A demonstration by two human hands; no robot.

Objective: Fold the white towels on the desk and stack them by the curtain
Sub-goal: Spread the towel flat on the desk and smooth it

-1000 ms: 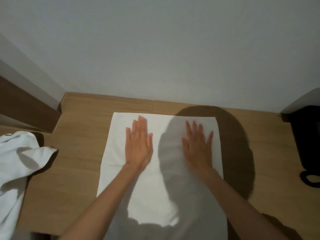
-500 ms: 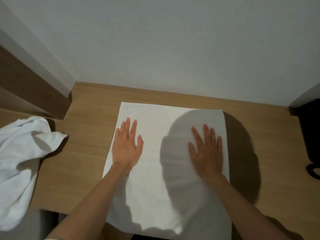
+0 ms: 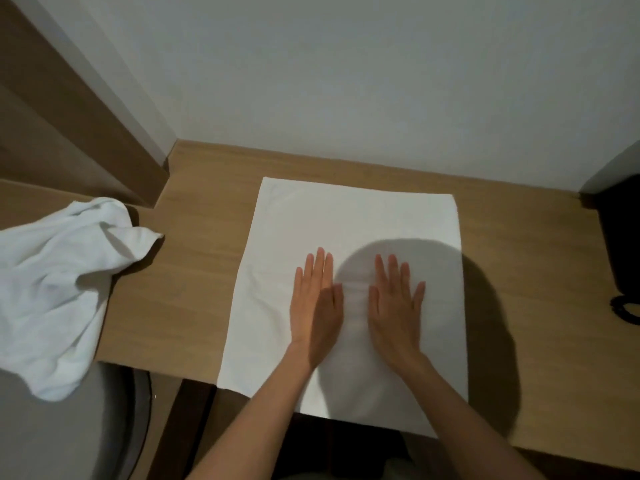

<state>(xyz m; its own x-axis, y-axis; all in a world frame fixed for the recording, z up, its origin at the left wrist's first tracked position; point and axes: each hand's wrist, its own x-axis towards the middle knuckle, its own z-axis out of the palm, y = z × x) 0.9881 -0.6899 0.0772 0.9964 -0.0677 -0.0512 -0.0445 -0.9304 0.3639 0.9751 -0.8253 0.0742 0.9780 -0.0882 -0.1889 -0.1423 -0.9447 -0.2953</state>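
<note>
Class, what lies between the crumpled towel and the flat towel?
Only bare wooden desk separates the crumpled towel from the flat towel, in the head view.

A plain pale grey wall [image 3: 346, 81] fills the upper part of the view. A brown panel [image 3: 52, 116] slants across the upper left. At the far right edge stands a black object [image 3: 623, 237], cut off by the frame, with a black cord [image 3: 616, 301] looped just below it. At lower left sits a grey rounded surface [image 3: 52, 438] with a dark rim.

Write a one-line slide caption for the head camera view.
The left hand and right hand press flat on a white towel spread on a wooden desk; a crumpled towel lies at the left.
</note>
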